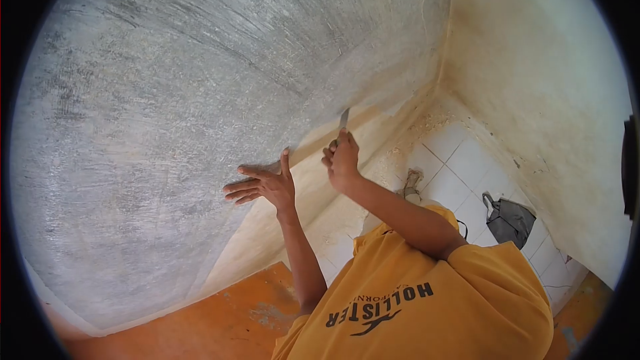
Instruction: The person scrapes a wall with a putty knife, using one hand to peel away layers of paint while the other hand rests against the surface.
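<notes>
My left hand [270,185] lies against the rough grey wall covering [167,120] near its lower edge, fingers spread and thumb pointing up. My right hand [344,163] is closed around the handle of a knife [345,118] with a narrow, thin blade. The blade points up and meets the wall at the border between the grey covering and a tan strip [321,147]. Most of the knife's handle is hidden in my fingers. Below the strip, the wall is cream [310,177].
A stained cream wall [540,80] meets the grey one at a corner on the right. Crumbs and dust lie on the white tiled floor [467,160] there. A dark grey bag [510,220] rests on the tiles. Orange flooring [193,310] shows at lower left.
</notes>
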### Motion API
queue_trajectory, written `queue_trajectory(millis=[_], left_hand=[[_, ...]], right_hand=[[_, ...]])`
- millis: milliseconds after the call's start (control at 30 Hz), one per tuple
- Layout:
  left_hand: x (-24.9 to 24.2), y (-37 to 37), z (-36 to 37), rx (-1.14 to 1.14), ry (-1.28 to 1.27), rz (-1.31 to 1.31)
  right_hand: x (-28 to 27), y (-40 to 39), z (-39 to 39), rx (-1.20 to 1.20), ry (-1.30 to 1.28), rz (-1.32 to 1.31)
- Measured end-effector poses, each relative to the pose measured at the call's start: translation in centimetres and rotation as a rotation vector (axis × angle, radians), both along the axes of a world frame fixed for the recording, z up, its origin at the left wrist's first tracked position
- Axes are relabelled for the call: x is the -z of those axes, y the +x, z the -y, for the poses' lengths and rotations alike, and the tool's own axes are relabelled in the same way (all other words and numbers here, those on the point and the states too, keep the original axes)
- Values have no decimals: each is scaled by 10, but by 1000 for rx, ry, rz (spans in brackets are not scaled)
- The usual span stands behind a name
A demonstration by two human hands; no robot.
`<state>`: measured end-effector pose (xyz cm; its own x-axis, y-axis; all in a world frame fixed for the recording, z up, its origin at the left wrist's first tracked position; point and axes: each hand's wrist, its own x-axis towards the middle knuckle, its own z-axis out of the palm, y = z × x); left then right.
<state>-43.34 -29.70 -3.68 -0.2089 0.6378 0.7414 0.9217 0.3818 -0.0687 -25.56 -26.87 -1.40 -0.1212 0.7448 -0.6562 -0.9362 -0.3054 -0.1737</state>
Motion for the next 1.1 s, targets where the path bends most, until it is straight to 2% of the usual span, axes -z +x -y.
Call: queue_trajectory(millis=[67, 233, 300, 367, 467, 567, 633, 767, 933, 1100], left_hand=[[-1, 1, 1, -1, -3, -14], [0, -1, 0, 14, 0, -11], [0, -1, 2, 16, 0, -8], [-1, -1, 0, 23, 6, -10], [0, 0, 0, 20, 7, 18], [2, -3, 1, 35, 9, 16], [2, -3, 2, 31, 15, 18], [0, 1, -1, 29, 30, 25], [0, 0, 1, 22, 20, 8], [3, -4, -1, 32, 21, 26]], right_hand=[[12, 5, 1, -9, 70, -1], [-8, 7, 13, -51, 54, -4], [23, 11, 2, -24, 97, 11], [30, 16, 2, -31, 127, 22], [8, 21, 9, -82, 112, 15], [43, 18, -7, 4, 123, 110], [46, 21, -5, -26, 119, 79], [15, 15, 6, -80, 114, 69], [39, 29, -9, -23, 155, 83], [31, 22, 5, -84, 146, 79]])
